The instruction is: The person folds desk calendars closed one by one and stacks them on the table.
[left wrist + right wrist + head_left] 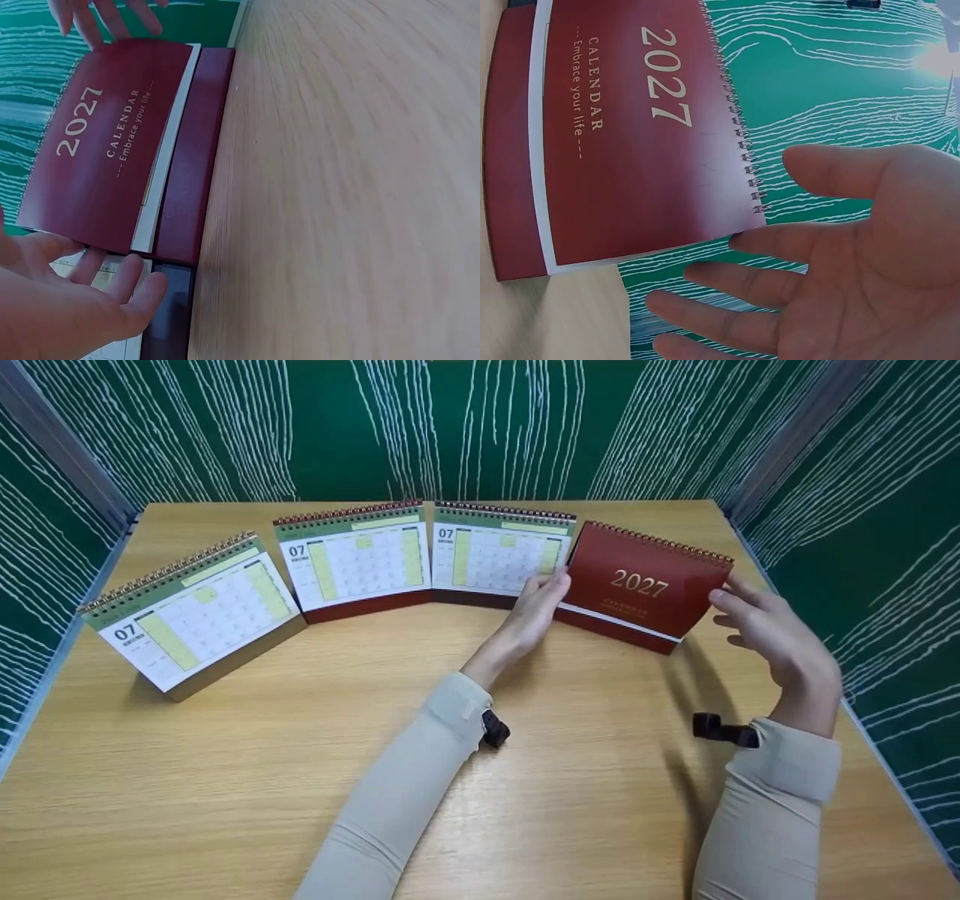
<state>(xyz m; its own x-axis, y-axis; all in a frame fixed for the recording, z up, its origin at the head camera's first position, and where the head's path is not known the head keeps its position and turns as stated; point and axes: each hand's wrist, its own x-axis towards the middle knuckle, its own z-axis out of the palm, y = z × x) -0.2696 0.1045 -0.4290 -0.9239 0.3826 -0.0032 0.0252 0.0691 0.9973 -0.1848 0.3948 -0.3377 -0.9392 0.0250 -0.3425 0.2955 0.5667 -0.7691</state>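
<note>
A red desk calendar (pixel 646 585) marked 2027 stands at the right end of a row, its cover facing front. My left hand (pixel 538 604) is at its left edge, over the corner of the neighbouring calendar (pixel 491 559); in the left wrist view its fingers (pixel 124 279) are loosely extended along that edge. On the other side, my right hand (pixel 772 622) has its thumb and fingertips near the red calendar's right edge. The right wrist view shows this palm (pixel 855 277) with fingers spread and straight, index fingertip right at the cover's side.
Two more desk calendars, one in the middle (pixel 360 562) and one angled at far left (pixel 199 611), show 07 pages. All stand on a wooden table (pixel 225 795). Green walls with white streaks (pixel 360 435) enclose the table's back and sides.
</note>
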